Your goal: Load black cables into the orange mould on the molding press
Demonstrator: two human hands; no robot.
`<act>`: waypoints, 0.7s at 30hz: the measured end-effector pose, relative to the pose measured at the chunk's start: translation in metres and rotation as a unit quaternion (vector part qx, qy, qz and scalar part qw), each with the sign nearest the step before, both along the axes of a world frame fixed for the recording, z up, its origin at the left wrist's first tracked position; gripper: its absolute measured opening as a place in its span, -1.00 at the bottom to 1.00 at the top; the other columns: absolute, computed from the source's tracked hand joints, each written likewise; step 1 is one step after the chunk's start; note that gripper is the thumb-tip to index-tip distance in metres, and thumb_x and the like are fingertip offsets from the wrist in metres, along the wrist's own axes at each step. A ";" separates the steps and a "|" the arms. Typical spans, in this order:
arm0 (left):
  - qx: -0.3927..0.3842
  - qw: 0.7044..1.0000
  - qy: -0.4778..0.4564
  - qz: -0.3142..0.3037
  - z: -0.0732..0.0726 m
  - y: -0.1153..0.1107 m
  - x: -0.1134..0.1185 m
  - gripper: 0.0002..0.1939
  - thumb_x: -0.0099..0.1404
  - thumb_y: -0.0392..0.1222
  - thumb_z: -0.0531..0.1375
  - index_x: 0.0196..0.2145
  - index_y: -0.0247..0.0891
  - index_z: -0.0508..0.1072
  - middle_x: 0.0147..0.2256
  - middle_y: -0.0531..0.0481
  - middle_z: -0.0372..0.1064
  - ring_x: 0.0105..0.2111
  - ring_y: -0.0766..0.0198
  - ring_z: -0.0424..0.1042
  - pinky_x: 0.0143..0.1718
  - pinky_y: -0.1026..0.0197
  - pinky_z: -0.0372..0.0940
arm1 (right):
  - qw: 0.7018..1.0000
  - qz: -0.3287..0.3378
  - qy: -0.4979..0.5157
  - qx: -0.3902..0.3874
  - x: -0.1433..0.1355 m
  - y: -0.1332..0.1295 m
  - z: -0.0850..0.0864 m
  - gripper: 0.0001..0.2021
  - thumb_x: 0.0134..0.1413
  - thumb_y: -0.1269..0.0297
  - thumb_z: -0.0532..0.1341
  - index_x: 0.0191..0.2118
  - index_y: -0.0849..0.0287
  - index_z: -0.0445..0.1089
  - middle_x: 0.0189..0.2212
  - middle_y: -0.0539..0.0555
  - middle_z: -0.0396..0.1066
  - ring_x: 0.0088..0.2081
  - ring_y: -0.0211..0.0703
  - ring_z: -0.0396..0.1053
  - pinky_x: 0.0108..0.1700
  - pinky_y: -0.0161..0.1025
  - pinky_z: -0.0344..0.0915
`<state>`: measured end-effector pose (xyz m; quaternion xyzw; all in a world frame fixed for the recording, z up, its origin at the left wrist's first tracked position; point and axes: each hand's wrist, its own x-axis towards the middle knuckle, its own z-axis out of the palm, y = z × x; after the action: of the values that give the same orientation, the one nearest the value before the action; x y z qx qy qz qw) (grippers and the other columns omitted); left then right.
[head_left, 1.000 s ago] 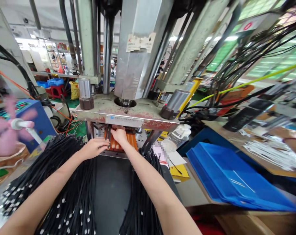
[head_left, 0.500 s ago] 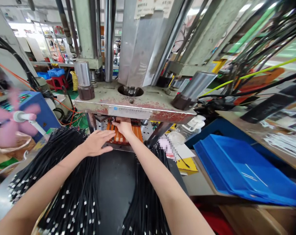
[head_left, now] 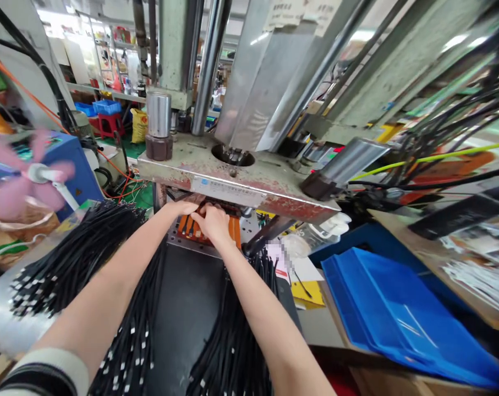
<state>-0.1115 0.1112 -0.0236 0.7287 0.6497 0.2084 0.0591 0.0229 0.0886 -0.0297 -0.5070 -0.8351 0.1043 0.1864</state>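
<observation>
Under the press head (head_left: 236,192), an orange slotted mold block (head_left: 197,231) lies on a metal base plate (head_left: 177,242). Short black cable ends (head_left: 190,225) rest in its left part. My left hand (head_left: 185,208) reaches over the block's back left, its fingers mostly hidden by the hand itself and the press. Touching or very near it, my right hand (head_left: 215,221) is over the block's middle with bent, closed fingers; what they hold is too small to make out. Bundles of black cables (head_left: 80,253) with pale ends lie left, and another black cable bundle (head_left: 232,341) hangs right.
The thick press plate and its front posts (head_left: 269,234) stand close above and beside my hands. A pink fan (head_left: 37,173) spins at left. Blue trays (head_left: 381,313) lie at right, near a yellow sheet (head_left: 307,294). A black board (head_left: 179,313) lies in front.
My left hand has moved forward and right, in beside my right hand. My right hand's fingers are more bent. Black cable ends now show on the orange block. The view has turned slightly.
</observation>
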 end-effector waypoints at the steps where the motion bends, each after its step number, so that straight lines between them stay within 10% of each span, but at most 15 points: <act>1: -0.008 1.000 0.006 0.006 -0.001 -0.009 0.000 -0.60 0.45 -0.14 -0.13 0.04 -0.38 0.35 0.04 -0.21 0.38 0.01 0.19 0.38 0.05 0.15 0.23 | 1.000 0.007 0.010 0.008 0.006 0.002 0.001 -0.76 0.13 0.10 0.22 -0.21 0.17 0.41 -0.21 0.20 0.42 -0.13 0.04 0.36 -0.10 -0.10 0.20; 6: 0.019 0.995 0.050 0.081 -0.024 -0.091 -0.008 -0.54 0.46 -0.14 -0.25 0.07 -0.37 0.29 0.04 -0.27 0.36 0.06 0.12 0.35 0.05 0.11 0.23 | 0.997 -0.055 -0.017 0.056 0.093 -0.021 -0.015 -0.78 0.26 0.20 0.10 -0.18 0.23 0.39 -0.27 0.20 0.46 -0.22 -0.02 0.43 -0.19 -0.19 0.25; 12: -0.116 0.961 0.173 0.181 -0.054 -0.137 -0.019 -0.65 0.33 -0.03 0.04 -0.21 -0.38 0.44 -0.26 -0.32 0.46 -0.24 -0.12 0.49 -0.29 0.01 0.32 | 0.954 -0.120 -0.251 -0.112 0.162 -0.062 -0.049 -0.67 0.24 0.08 0.09 -0.31 0.23 0.46 -0.38 0.31 0.50 -0.29 0.19 0.49 -0.32 -0.11 0.24; 21: 0.010 0.991 -0.066 0.114 -0.015 -0.140 -0.037 -0.73 0.21 -0.02 0.22 -0.51 -0.24 0.35 -0.60 0.10 0.30 -0.56 0.34 0.29 -0.48 0.30 0.12 | 0.970 -0.038 0.213 -0.109 0.148 -0.074 -0.034 -0.81 0.15 0.15 0.12 -0.27 0.15 0.34 -0.52 0.02 0.43 -0.49 -0.16 0.37 -0.39 -0.28 0.22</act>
<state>-0.1484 -0.0290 -0.0390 0.6348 0.7213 0.2678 0.0707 0.1705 0.0145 -0.0640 -0.5222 -0.7397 0.2931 0.3069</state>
